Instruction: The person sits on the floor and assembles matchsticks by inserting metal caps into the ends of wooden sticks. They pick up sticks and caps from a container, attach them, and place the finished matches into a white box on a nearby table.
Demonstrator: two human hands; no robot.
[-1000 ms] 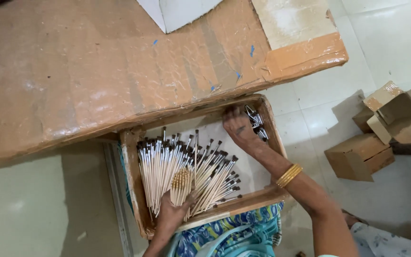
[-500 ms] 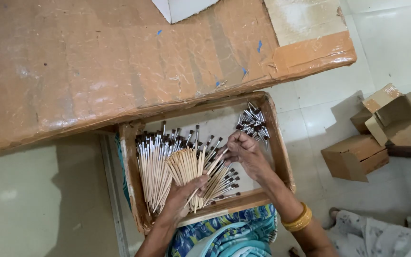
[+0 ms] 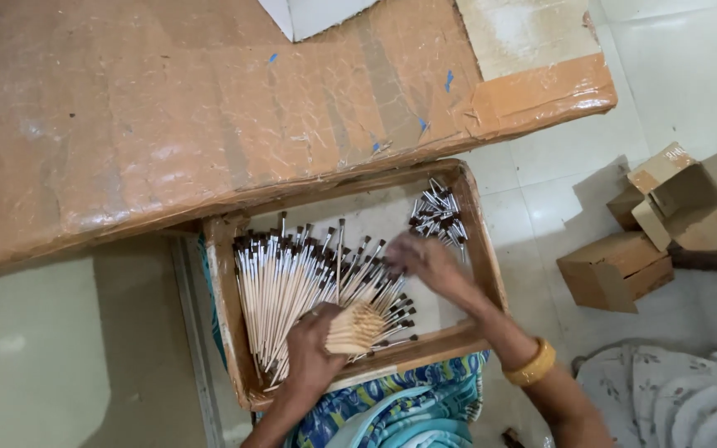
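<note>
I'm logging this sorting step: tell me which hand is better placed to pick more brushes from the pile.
Probably the right hand: it looks free and hovers over the loose brushes in the tray. The left hand already grips a bundle of handles.

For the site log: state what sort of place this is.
Probably a small brush-making workshop. A shallow wooden tray holds many pale-handled, dark-tipped brushes, the left hand holds a bundle of them, and brown cardboard boxes sit on the tiled floor.
</note>
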